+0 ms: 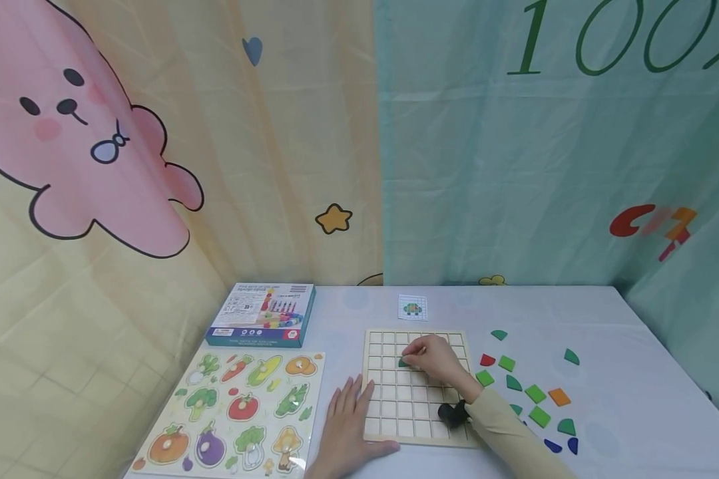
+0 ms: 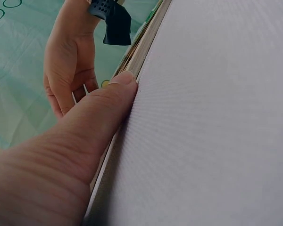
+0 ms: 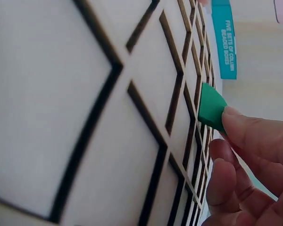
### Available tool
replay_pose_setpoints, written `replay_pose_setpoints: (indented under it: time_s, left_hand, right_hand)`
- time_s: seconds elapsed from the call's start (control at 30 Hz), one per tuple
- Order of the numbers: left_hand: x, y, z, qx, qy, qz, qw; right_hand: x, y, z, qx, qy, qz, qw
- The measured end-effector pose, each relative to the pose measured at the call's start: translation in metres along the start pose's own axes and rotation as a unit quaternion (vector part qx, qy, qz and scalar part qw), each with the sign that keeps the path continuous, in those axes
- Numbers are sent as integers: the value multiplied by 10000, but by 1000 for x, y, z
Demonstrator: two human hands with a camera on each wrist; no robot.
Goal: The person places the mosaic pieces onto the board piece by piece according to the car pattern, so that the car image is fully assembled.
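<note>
My right hand pinches a dark green quarter-circle piece between thumb and fingers. It holds the piece over the upper middle of a wooden grid board, right at the grid's ridges in the right wrist view. My left hand lies at the board's lower left corner with its fingers extended. In the left wrist view the left thumb rests along the board's edge. A black wrist camera on the right wrist covers some lower right squares of the grid.
Loose green squares, green quarter-circles, an orange square, a red piece and blue pieces lie right of the board. A picture card lies behind it. Left are a vegetable puzzle and a box.
</note>
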State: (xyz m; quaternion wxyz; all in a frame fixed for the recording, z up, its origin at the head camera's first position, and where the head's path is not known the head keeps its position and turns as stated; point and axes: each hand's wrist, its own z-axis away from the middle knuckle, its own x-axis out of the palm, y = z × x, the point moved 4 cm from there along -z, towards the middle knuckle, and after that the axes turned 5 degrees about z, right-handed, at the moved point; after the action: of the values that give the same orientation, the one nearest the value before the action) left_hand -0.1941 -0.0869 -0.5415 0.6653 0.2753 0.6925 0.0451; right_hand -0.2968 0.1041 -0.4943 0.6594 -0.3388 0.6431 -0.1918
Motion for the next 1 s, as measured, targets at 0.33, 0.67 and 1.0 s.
replay_pose_setpoints:
  time_s: [0.33, 0.67, 1.0]
  left_hand:
    - [-2, 0, 2, 35, 35, 82, 10000]
    - [-2, 1, 1, 34, 56, 11, 10000]
    - [-1, 0, 2, 52, 39, 53, 10000]
  right_hand:
    - [3, -1, -1, 29, -148, 387, 9991]
    - [3, -1, -1, -3, -297, 587, 9978]
    - [3, 1, -2, 186, -515, 632, 9965]
